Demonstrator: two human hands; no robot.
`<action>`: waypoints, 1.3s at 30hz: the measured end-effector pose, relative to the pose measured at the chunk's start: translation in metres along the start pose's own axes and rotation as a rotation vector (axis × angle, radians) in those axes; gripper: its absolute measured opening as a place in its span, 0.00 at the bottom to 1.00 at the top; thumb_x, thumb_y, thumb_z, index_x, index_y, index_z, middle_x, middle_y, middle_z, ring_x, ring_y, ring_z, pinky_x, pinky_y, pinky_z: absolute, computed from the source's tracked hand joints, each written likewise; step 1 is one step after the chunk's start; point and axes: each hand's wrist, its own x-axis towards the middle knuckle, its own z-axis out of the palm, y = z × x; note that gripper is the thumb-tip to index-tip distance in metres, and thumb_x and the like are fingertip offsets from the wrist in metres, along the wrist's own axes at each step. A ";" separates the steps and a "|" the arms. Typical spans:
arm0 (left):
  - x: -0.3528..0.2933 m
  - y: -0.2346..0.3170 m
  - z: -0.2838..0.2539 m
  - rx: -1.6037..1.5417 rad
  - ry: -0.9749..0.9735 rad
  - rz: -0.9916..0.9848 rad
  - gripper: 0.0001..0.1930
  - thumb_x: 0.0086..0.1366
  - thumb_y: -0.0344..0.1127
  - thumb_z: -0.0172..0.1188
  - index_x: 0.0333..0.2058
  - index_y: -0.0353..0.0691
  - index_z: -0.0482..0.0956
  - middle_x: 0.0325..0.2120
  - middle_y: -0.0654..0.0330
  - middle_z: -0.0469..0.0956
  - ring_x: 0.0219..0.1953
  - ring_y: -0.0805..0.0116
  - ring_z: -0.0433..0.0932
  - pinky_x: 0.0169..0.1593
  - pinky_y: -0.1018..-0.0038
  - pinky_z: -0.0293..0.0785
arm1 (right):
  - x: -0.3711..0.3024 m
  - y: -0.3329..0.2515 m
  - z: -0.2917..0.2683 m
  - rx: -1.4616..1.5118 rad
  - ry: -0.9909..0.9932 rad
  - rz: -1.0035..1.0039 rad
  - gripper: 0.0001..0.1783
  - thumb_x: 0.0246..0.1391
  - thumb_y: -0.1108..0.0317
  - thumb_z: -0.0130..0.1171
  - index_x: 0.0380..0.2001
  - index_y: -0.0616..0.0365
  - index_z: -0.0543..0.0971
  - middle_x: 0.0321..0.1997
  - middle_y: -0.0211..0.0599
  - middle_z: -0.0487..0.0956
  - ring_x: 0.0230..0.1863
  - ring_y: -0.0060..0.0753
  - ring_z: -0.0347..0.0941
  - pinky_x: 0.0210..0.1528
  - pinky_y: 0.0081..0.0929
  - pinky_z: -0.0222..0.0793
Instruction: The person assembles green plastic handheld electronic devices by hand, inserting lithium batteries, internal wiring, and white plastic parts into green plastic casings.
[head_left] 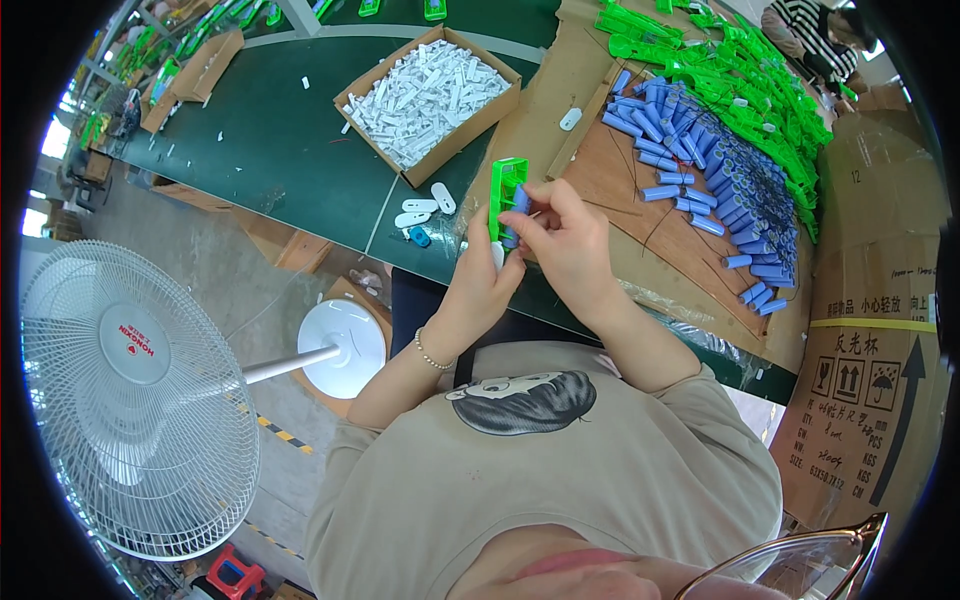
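Observation:
My left hand is closed around the lower part of a green plastic housing, held upright above the near edge of the bench. My right hand pinches a purple-blue cylindrical battery cell against the housing's open side. Fingers partly cover the cell, so how far it sits inside cannot be told. A white piece shows beside my left fingers. To the left on the bench lie several white oval plastic pieces and a small blue part.
A cardboard box of small white parts stands ahead. Many battery cells with wires lie on cardboard at right, with green housings piled behind. A large carton stands at right, a white fan at left. Someone in stripes is at far right.

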 end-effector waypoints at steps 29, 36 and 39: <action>-0.049 -0.010 -0.092 -0.420 0.291 0.138 0.17 0.70 0.36 0.45 0.53 0.35 0.56 0.35 0.55 0.73 0.32 0.68 0.78 0.37 0.74 0.75 | 0.111 -0.015 0.094 0.199 -0.290 0.044 0.21 0.53 0.69 0.58 0.51 0.59 0.69 0.38 0.39 0.79 0.38 0.25 0.75 0.36 0.23 0.70; -0.048 -0.014 -0.102 -0.474 0.352 0.148 0.15 0.70 0.34 0.44 0.52 0.36 0.57 0.38 0.53 0.73 0.35 0.66 0.78 0.40 0.72 0.75 | 0.195 0.049 0.108 -0.826 -0.613 -0.282 0.08 0.46 0.65 0.61 0.30 0.54 0.84 0.37 0.43 0.79 0.32 0.45 0.75 0.38 0.38 0.71; -0.052 -0.014 -0.102 -0.479 0.356 0.117 0.15 0.69 0.33 0.44 0.52 0.36 0.57 0.38 0.53 0.73 0.35 0.66 0.77 0.40 0.72 0.75 | 0.194 0.043 0.108 -0.865 -0.649 -0.430 0.07 0.47 0.67 0.62 0.31 0.55 0.83 0.37 0.40 0.79 0.32 0.43 0.75 0.37 0.34 0.71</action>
